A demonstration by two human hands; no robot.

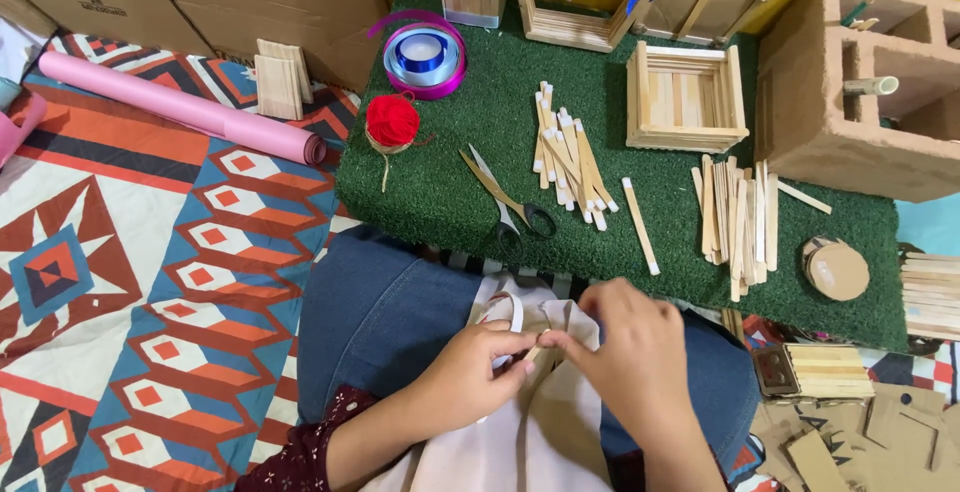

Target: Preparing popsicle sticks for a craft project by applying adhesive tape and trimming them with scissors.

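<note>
A: What sits between the fingers?

B: A small wooden stick piece [541, 351], over the lap, on the pale cloth [560, 422]. The left hand [470, 377] pinches one end with narrow fingers; the right hand [635, 357] closes on the other end, fingertips meeting.

A: How to handle it well?

B: I'd judge a light pinch near the ends keeps it straight; squeezing hard could snap it. Working low over the cloth catches a slip.

A: And around?

B: Ahead, on the green turf mat [450, 192], lie scissors [510, 202] and a heap of sticks [570, 157].
</note>
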